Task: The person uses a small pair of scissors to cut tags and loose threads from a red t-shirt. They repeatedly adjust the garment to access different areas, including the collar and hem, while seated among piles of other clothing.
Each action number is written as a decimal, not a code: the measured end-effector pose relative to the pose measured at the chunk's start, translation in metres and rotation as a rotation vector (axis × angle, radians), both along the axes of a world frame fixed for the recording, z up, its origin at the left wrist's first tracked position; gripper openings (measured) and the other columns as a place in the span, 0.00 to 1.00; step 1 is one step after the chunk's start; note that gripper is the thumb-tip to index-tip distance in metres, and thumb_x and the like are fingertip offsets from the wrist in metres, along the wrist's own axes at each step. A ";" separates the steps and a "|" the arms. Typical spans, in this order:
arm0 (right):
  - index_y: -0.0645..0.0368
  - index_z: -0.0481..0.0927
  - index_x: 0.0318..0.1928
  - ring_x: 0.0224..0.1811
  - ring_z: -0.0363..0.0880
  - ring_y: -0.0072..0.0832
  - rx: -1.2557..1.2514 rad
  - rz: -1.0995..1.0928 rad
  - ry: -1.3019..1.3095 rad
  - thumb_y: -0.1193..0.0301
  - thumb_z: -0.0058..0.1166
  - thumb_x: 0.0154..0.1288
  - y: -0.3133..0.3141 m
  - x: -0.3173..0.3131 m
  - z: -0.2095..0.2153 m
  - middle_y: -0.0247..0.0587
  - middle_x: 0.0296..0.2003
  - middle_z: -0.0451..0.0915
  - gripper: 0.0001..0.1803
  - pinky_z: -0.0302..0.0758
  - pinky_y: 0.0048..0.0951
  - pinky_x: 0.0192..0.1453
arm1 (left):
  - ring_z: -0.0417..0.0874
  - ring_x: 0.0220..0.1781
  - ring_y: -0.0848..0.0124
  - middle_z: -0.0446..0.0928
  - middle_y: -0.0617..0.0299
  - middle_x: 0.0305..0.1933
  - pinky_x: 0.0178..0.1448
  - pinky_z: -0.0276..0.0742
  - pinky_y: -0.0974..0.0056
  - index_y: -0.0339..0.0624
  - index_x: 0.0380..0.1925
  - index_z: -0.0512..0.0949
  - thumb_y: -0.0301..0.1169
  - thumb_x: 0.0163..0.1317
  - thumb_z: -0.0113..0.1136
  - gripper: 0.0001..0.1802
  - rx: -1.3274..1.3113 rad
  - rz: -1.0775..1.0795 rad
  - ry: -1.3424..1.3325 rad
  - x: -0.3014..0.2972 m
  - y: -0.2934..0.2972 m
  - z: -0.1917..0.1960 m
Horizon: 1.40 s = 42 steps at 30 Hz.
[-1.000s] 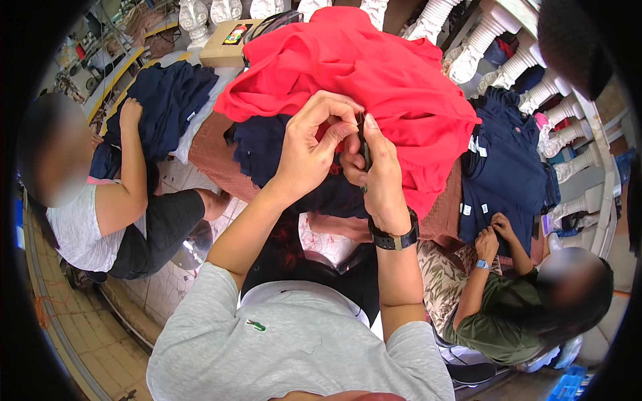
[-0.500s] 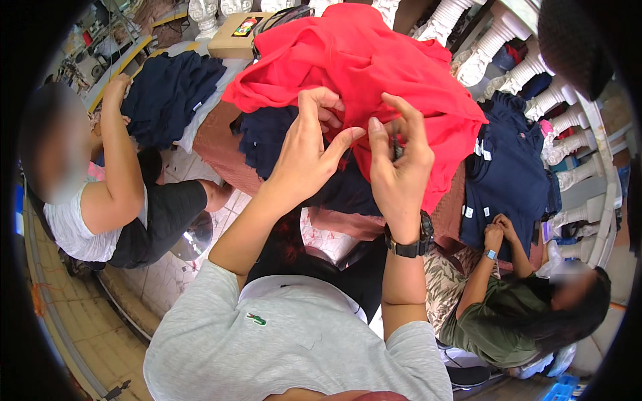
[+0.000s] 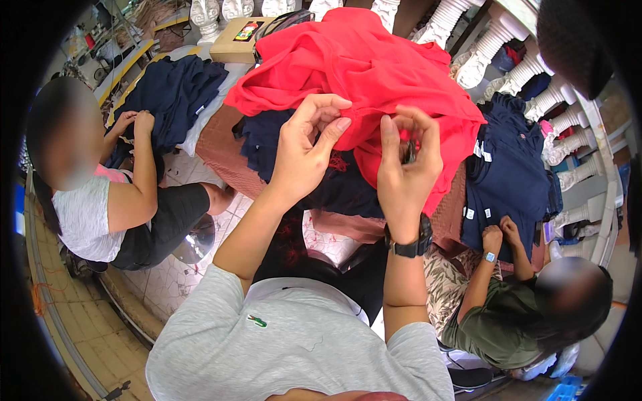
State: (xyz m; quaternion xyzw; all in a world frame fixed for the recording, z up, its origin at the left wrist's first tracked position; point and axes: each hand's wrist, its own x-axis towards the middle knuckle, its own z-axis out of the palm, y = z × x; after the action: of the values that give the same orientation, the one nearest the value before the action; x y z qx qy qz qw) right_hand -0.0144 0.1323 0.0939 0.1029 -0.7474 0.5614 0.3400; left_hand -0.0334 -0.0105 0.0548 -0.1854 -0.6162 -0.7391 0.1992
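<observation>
My left hand [image 3: 309, 154] pinches the edge of a red garment [image 3: 374, 73] between thumb and fingertips. Level with it, my right hand [image 3: 409, 154] has its thumb and index finger close together against the red cloth. A small dark, metallic tool [image 3: 407, 151] is tucked in the right palm, mostly hidden by the fingers, so its kind is unclear. Loose red threads [image 3: 339, 162] hang just below the cloth between both hands. The red garment lies heaped over a pile of navy garments [image 3: 264, 140].
A brown cloth [image 3: 224, 144] covers the table beneath the piles. More navy garments lie at left [image 3: 177, 93] and at right [image 3: 505, 174], each beside a seated person. A cardboard box [image 3: 233, 41] stands at the back, near white balusters [image 3: 438, 27].
My hands have moved slightly apart, and the left fingers now close on the red cloth's edge. The person at left has lowered their hands to the navy garments.
</observation>
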 end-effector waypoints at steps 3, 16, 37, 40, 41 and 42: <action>0.63 0.82 0.41 0.30 0.77 0.26 0.107 -0.016 0.084 0.78 0.63 0.66 -0.003 0.003 -0.013 0.40 0.32 0.81 0.05 0.71 0.28 0.34 | 0.78 0.46 0.81 0.80 0.64 0.46 0.51 0.74 0.75 0.37 0.53 0.76 0.22 0.71 0.61 0.13 -0.008 -0.020 -0.024 0.008 -0.001 0.003; 0.67 0.76 0.39 0.33 0.76 0.32 0.007 0.238 -0.103 0.79 0.57 0.70 -0.005 0.024 -0.027 0.45 0.33 0.77 0.04 0.72 0.30 0.38 | 0.84 0.47 0.73 0.80 0.57 0.49 0.51 0.85 0.69 0.32 0.52 0.77 0.15 0.69 0.58 0.13 0.024 -0.010 0.084 0.018 0.005 -0.005; 0.62 0.77 0.42 0.20 0.53 0.11 -0.353 0.521 -0.511 0.49 0.32 0.84 0.011 0.032 -0.024 0.24 0.21 0.60 0.29 0.50 0.19 0.23 | 0.80 0.48 0.78 0.79 0.61 0.47 0.53 0.77 0.71 0.37 0.46 0.74 0.19 0.71 0.59 0.07 -0.079 0.063 0.080 0.020 0.002 -0.010; 0.63 0.77 0.40 0.20 0.53 0.12 -0.337 0.576 -0.536 0.50 0.31 0.84 0.008 0.034 -0.026 0.24 0.21 0.60 0.29 0.51 0.20 0.23 | 0.77 0.44 0.80 0.78 0.63 0.43 0.49 0.74 0.73 0.38 0.44 0.74 0.21 0.72 0.58 0.04 -0.101 0.071 0.103 0.017 -0.001 -0.018; 0.63 0.77 0.40 0.20 0.53 0.12 -0.329 0.601 -0.543 0.51 0.30 0.84 0.008 0.034 -0.027 0.24 0.21 0.61 0.29 0.51 0.20 0.23 | 0.77 0.43 0.81 0.77 0.64 0.42 0.48 0.74 0.74 0.38 0.43 0.74 0.21 0.73 0.57 0.03 -0.097 0.064 0.089 0.017 -0.001 -0.019; 0.63 0.77 0.39 0.20 0.53 0.12 -0.337 0.613 -0.562 0.54 0.31 0.84 0.006 0.036 -0.024 0.24 0.20 0.60 0.28 0.50 0.21 0.23 | 0.76 0.41 0.81 0.75 0.64 0.42 0.46 0.73 0.75 0.39 0.43 0.73 0.22 0.74 0.57 0.03 -0.094 0.057 0.076 0.017 -0.001 -0.020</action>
State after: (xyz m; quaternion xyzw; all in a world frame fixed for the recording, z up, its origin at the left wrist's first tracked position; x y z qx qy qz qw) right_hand 0.0220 0.1380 0.0695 0.1063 -0.6438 0.7564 -0.0465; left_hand -0.0168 -0.0120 0.0343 -0.2046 -0.6472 -0.6960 0.2344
